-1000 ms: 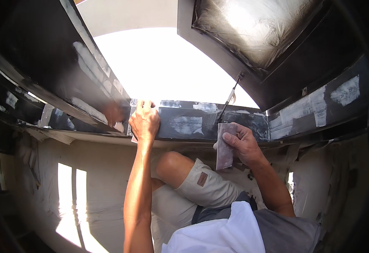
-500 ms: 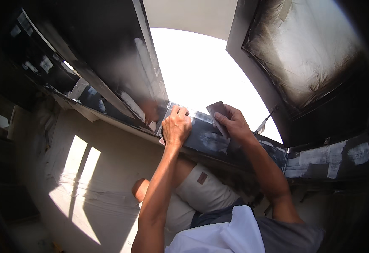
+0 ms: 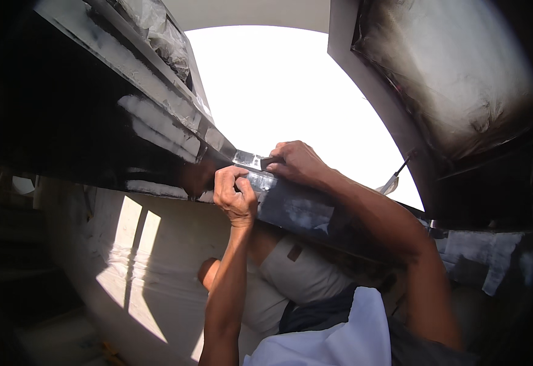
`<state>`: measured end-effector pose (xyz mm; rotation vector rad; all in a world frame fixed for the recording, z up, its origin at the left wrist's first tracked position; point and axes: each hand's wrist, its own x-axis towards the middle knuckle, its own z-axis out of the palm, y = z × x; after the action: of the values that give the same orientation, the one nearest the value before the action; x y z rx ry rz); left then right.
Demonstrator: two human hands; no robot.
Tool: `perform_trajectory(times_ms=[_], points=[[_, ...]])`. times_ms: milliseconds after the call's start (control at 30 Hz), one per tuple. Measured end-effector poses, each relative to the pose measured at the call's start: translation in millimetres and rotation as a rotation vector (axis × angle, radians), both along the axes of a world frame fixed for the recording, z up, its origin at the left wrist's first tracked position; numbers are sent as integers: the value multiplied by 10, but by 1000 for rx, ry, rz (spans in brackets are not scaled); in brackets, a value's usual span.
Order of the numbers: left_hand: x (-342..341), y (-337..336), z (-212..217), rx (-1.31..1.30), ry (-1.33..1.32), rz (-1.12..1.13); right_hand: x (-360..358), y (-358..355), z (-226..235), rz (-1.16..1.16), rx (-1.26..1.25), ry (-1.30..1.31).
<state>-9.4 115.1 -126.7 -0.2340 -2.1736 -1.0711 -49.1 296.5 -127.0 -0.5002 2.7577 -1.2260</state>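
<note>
My right hand point(image 3: 300, 161) is closed on a dark piece of sandpaper point(image 3: 269, 163). Only an edge of the sheet shows past the fingertips, against a pale patch on the far edge of the dark sill point(image 3: 287, 207). Just left of it, my left hand point(image 3: 237, 194) rests with curled fingers where the sill meets a large black panel point(image 3: 65, 122). What those fingers hold, if anything, is hidden. Whitish sanded patches mark the sill and panel.
A panel with a plastic-covered opening point(image 3: 449, 67) stands at the right, a thin strut point(image 3: 395, 173) beside it. Crumpled plastic point(image 3: 156, 27) hangs at upper left. Sunlit pale sheeting point(image 3: 132, 250) covers the ground. My bent legs point(image 3: 303, 268) are under the sill.
My right hand has moved left and down onto the sill with the sandpaper. My left hand has shifted slightly left. The black panel now shows at a different angle and fills more of the left side.
</note>
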Motion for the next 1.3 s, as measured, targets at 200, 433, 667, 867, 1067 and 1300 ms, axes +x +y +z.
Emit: perform_trajectory(times_ms=[200,433,667,867,1067,1300], points=[[-16,29,-19,68,-13,-30,-219,-265,-117,25,-3,271],[10,-45,-46,76,-82,-15,-33,-88,-32,-1,6,80],[-30,12,6,78,-36,-43,-289,-377,-248,9,-36,326],[3,-37,-86,86,-52,-54,-84,-73,-35,43,-16,78],[-8,36,-44,33,-60,-27,-270,-242,-226,79,7,150],[-82,55,19,-310,-197,-40,-40,455,589,-207,202,-259]])
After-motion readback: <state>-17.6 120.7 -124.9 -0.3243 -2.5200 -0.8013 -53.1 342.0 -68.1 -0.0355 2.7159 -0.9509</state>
